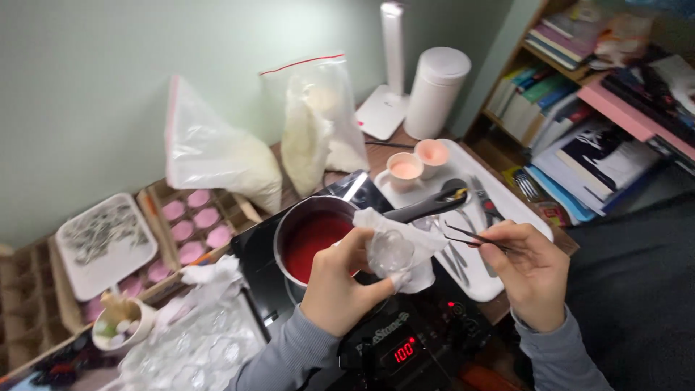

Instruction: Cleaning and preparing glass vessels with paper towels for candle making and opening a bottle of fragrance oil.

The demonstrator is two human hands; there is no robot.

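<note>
**Crowded desk against a pale green wall: glass cup held over the hot plate**

Crowded as this wooden desk is, your work sits right at its middle. Your left hand (340, 282) is closed around a small clear glass cup (391, 252), cradled in a white tissue (405, 235) just in front of the saucepan (313, 239) of red liquid. Your right hand (527, 271) pinches a pair of thin tweezers (474, 235), tips pointing toward the cup; whether they carry anything is too small to tell.

To do this well, I would keep the cup upright and steady in the tissue, bring the tweezer tips in from the side, and hold your left wrist above the pan rim rather than over the liquid.

Mind what lies close:
- the pan's black handle (423, 208) runs just behind the cup, between your two hands, and a knock could tip the pan
- the black hot plate (376, 340) below shows a lit red display, so treat it as hot
- loose tissue hanging near the pan could dip into the red
- the white tray (499, 282) under your right hand holds metal tools and two pink-filled cups (418, 163)

Farther left stand two plastic bags of white flakes (268, 156), a cardboard box of pink discs (192, 224) and more empty clear cups (199, 351)
</note>
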